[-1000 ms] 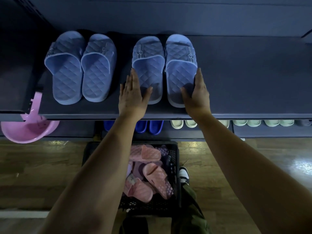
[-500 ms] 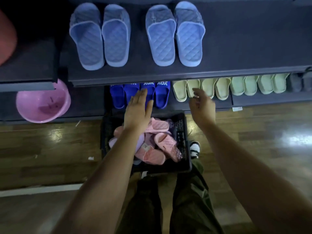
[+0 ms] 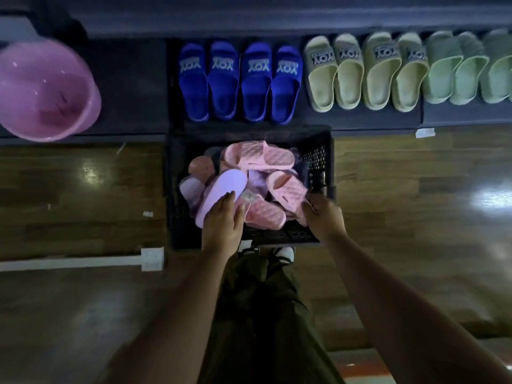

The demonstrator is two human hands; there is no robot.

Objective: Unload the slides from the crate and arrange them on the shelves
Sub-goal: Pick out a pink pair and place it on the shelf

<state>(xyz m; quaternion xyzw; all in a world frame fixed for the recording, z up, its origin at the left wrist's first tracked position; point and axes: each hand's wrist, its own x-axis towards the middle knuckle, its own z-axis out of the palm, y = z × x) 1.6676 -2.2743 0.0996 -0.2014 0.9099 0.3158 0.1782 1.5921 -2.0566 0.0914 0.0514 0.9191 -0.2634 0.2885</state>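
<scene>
Lilac sole under the left fingers [image 3: 227, 199]: they lie straight and together, flat over the upturned lilac rubber slide [image 3: 221, 187], gripping nothing. The left hand [image 3: 223, 224] hovers over the near left of the pile. The right fingers [image 3: 311, 206] bend inward at the edge of a pink quilted slide [image 3: 288, 189]. It's blurred there, so I can't tell whether the right hand [image 3: 324, 218] has hold of it. Both hands are in the black plastic crate [image 3: 318, 153], heaped with pink and lilac slides, on the glossy wooden floor [image 3: 83, 206] against the dark bottom shelf [image 3: 133, 79]. Behind it, four royal-blue slides [image 3: 238, 84] stand in a row, with pale green slides [image 3: 360, 76] to their right and a pink plastic basin [image 3: 47, 92] well off to the left.
</scene>
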